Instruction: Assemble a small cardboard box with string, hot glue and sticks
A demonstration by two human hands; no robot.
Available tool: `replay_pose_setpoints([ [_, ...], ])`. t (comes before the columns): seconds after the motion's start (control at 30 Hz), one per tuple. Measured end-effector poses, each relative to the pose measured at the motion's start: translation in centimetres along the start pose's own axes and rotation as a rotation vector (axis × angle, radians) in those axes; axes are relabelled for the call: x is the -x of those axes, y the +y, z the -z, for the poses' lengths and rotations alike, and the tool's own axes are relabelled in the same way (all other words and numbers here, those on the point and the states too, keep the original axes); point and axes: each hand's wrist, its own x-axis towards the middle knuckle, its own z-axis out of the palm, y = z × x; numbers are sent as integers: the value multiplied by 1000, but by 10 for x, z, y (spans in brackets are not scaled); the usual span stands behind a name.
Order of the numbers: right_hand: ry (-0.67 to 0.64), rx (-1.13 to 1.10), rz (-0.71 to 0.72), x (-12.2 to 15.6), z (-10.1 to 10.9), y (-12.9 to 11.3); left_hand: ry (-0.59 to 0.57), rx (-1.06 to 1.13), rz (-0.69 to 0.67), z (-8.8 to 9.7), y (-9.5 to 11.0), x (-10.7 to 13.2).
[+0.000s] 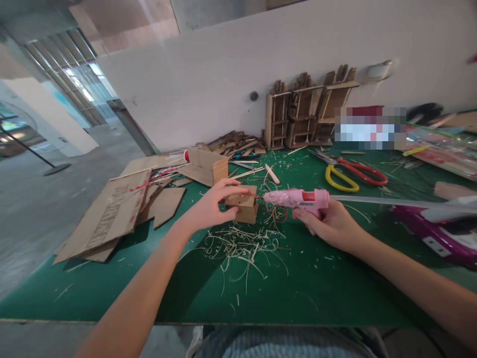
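A pink hot glue gun (303,198) is gripped in my right hand (330,223), its nozzle pointing left at a small cardboard box (246,210). From the gun's back a long clear glue stick (376,201) runs off to the right. My left hand (214,205) holds the box at its left side, thumb and fingers closed around it. Thin reddish wire (278,215) loops beside the box, near the nozzle. Whether the nozzle touches the box I cannot tell. Thin curled wood shavings (242,246) lie just in front.
Flat cardboard pieces (108,214) spread over the left of the green table (186,303). Scissors with yellow and red handles (350,174) lie at back right, near a purple device (428,231). Cardboard structures (305,114) lean on the wall.
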Motion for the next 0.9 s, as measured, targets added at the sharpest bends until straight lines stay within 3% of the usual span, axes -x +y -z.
replay_pose_setpoints([
  [0.9,14,65,-2,0,-2,1,-7,-151,-80,0,-6,1],
])
